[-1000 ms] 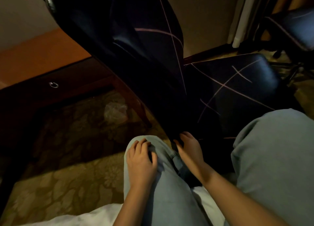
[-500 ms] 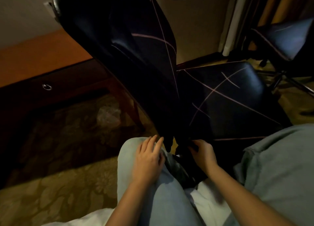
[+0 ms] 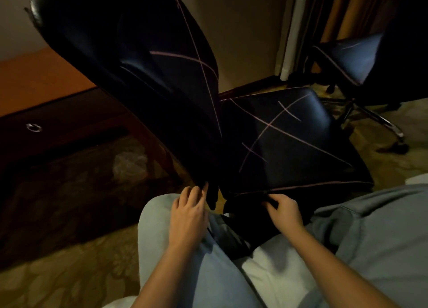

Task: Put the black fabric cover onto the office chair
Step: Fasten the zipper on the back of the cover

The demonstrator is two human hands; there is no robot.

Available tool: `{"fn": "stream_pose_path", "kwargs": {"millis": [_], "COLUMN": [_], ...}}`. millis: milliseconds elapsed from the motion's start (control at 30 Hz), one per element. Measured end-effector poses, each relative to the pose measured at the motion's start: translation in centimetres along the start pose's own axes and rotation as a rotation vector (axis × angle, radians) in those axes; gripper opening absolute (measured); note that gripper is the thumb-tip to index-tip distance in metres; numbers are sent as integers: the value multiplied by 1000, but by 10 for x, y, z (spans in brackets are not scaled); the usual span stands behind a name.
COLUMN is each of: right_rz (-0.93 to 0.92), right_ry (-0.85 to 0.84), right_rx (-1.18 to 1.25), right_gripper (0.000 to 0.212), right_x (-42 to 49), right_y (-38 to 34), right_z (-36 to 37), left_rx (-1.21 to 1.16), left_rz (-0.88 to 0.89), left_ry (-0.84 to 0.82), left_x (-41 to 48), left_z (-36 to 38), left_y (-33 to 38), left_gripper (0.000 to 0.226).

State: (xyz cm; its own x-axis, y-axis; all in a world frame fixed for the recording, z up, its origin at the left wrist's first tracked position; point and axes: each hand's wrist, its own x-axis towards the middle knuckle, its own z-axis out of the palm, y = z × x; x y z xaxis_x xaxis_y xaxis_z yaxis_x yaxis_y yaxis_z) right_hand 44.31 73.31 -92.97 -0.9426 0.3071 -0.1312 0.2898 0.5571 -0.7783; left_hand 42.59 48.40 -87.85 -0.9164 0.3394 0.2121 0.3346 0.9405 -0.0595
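Note:
A black office chair (image 3: 284,141) stands close in front of me, its tall backrest (image 3: 139,76) leaning up to the left and its seat to the right. Black fabric cover with thin pink lines (image 3: 201,67) lies over both. My left hand (image 3: 188,215) rests on my left knee, its fingertips touching the cover's hanging lower edge below the backrest. My right hand (image 3: 284,212) grips the cover's edge at the near rim of the seat. Loose black fabric (image 3: 240,233) hangs between my knees.
A dark wooden desk with a ring pull (image 3: 34,127) stands at the left. A crumpled clear bag (image 3: 129,164) lies on the patterned carpet under it. A second office chair (image 3: 352,57) with a chrome base stands at the back right. White bedding (image 3: 275,268) lies under me.
My right hand moved right along the seat's near edge and took hold of the cover there. My left hand slid forward on my knee to the hanging fabric. The view shifted slightly.

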Motion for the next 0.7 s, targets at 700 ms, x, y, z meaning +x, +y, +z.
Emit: {"fn": "stream_pose_path", "kwargs": {"millis": [700], "right_rz": [-12], "right_ry": [84], "right_rx": [-3], "right_gripper": [16], "right_x": [-4], "right_y": [7], "right_z": [-11], "left_rx": [-352], "left_rz": [-230], "left_ry": [-122], "left_x": [22], "left_z": [-3], "left_y": [-7], "left_gripper": [76]}}
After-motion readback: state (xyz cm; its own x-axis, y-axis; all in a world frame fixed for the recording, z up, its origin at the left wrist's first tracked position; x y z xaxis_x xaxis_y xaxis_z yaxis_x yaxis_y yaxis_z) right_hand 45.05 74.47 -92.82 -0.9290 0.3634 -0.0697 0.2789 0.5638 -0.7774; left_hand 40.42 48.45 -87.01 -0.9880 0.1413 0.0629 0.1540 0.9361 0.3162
